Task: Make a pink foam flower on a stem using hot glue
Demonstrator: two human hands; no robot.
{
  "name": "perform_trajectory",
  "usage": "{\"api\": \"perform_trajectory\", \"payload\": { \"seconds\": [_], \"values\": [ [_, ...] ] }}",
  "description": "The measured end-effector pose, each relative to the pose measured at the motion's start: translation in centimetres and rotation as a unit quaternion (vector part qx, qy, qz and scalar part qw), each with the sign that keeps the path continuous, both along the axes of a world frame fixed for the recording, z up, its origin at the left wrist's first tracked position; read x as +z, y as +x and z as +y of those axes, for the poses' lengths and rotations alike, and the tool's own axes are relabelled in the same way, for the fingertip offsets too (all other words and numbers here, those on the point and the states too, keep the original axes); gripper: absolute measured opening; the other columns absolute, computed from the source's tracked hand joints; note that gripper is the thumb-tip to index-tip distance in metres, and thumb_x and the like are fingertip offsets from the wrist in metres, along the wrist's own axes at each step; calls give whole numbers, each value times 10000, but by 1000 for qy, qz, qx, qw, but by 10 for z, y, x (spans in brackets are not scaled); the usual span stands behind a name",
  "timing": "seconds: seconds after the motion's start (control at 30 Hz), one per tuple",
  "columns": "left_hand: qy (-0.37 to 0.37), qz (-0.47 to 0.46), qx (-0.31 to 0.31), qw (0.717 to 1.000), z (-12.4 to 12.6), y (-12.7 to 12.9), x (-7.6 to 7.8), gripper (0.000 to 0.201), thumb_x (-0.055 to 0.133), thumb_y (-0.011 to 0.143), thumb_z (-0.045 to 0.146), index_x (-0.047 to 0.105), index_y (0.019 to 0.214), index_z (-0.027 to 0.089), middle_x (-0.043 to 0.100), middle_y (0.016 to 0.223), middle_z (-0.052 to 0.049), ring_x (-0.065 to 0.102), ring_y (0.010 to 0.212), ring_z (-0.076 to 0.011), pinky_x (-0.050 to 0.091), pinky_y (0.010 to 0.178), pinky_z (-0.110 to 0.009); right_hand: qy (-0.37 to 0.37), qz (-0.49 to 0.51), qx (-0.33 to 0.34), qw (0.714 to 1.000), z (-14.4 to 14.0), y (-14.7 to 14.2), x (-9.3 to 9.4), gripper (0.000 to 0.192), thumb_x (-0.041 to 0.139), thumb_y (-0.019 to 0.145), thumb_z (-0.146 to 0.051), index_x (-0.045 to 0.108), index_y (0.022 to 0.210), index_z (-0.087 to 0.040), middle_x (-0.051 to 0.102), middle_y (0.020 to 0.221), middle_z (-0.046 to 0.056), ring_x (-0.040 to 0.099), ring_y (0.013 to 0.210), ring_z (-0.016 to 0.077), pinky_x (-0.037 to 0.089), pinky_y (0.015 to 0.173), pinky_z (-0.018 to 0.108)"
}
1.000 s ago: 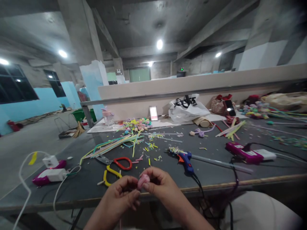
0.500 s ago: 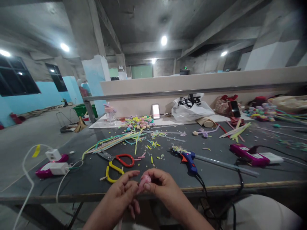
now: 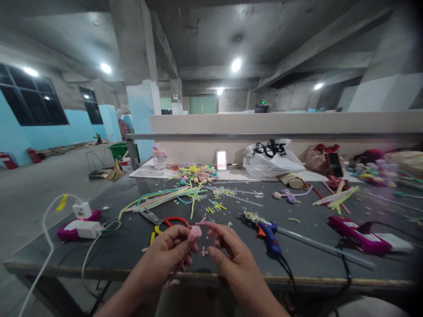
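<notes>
Between thumb and fingers of my left hand (image 3: 168, 253) is a small pink flower-like piece (image 3: 194, 234), its rounded head pointing up. My right hand (image 3: 231, 253) is just right of it, fingers apart and holding nothing. Below the right fingertips a tiny pink scrap (image 3: 204, 251) lies near the table's front edge. Behind my left hand are scissors (image 3: 176, 220) with one red and one yellow handle, partly hidden by the hand. To the right a blue glue gun (image 3: 271, 237) with an orange trigger lies on its side, bits of cut straw around its nozzle.
Long pastel strips (image 3: 165, 198) lie at the left, beside a pile of small coloured flowers (image 3: 198, 172). Purple power strips (image 3: 79, 229) with cables sit at both sides. A white plastic bag (image 3: 272, 160), a pink-lidded cup (image 3: 159, 157) and a phone (image 3: 335, 165) stand along the back.
My right hand has let go of the pink piece and moved right, its fingers spreading. The left hand keeps the piece, now raised slightly. The whole view has shifted a little.
</notes>
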State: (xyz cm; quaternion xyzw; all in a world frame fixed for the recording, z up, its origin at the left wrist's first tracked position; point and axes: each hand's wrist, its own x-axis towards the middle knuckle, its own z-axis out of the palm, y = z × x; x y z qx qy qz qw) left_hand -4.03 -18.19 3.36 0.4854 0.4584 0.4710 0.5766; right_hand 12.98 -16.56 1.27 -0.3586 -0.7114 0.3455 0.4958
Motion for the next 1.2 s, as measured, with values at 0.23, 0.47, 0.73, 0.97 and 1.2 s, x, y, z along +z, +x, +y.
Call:
{"api": "perform_trajectory", "payload": {
  "seconds": [0.23, 0.47, 0.73, 0.97, 1.2],
  "values": [
    [11, -119, -56, 991, -4, 12, -3, 263, 654, 722, 387, 550, 792, 156, 590, 564, 25, 511, 465, -70, 370, 458, -171, 181, -45, -56, 981, -17, 4, 14, 232, 494, 825, -131, 597, 1002, -240, 613, 897, 38, 571, 838, 158, 469, 741, 260],
    [-77, -199, -57, 975, -14, 17, -21, 293, 723, 669, 323, 606, 861, 136, 585, 565, 12, 538, 442, -66, 432, 463, -174, 267, -125, -89, 951, -19, 2, 2, 355, 483, 817, -86, 566, 1128, -237, 637, 942, 67, 587, 862, 182, 489, 725, 302],
    [-106, -218, -51, 969, -18, 19, -14, 233, 671, 725, 337, 575, 789, 135, 530, 545, 40, 428, 369, -5, 325, 375, -110, 335, -168, -89, 923, -17, 0, 2, 386, 449, 840, -86, 513, 1199, -214, 642, 895, 62, 591, 824, 171, 459, 690, 316],
    [-109, -194, -63, 973, -17, 16, -17, 285, 682, 705, 372, 551, 792, 134, 537, 545, 40, 421, 375, -4, 296, 377, -115, 362, -174, -88, 912, -16, -1, 2, 383, 480, 812, -53, 541, 1170, -174, 667, 859, 46, 592, 765, 157, 408, 690, 324],
    [-99, -185, -53, 976, -18, 17, -13, 314, 667, 706, 412, 516, 708, 137, 518, 522, 48, 392, 367, -1, 287, 370, -114, 384, -179, -91, 901, -17, -3, 4, 413, 488, 786, -27, 543, 1174, -157, 687, 857, 43, 596, 767, 155, 364, 704, 326]
  ]
}}
